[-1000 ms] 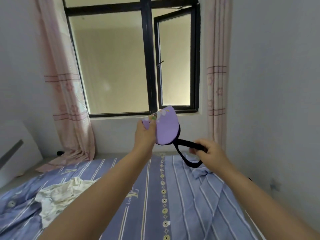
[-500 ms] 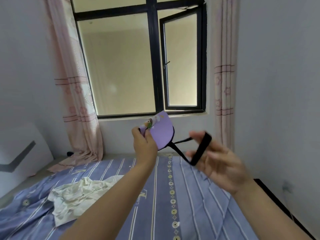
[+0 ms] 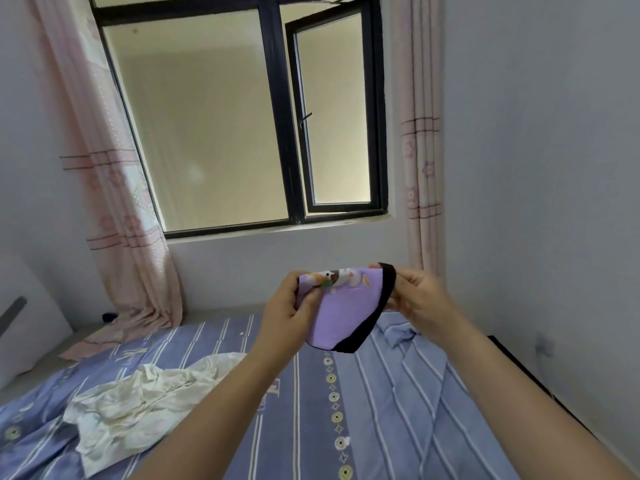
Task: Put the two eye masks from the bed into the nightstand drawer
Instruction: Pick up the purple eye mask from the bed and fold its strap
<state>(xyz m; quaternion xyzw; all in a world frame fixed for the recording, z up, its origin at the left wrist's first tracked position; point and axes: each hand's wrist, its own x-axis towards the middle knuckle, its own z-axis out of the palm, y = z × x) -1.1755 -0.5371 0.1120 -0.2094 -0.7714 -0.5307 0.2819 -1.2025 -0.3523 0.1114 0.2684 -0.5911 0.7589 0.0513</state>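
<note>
Striped blue bedding covers the bed (image 3: 381,410) below a dark-framed window (image 3: 277,116); a purple eye mask (image 3: 341,313) hangs above it, left hand (image 3: 287,313) pinching its left end, right hand (image 3: 419,299) pinching the black-edged right end; crumpled white cloth (image 3: 138,403) lies left.

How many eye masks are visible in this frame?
1. A purple eye mask is held above the bed between the left hand and right hand. The second isn't visible; it may be out of frame or hidden.
</note>
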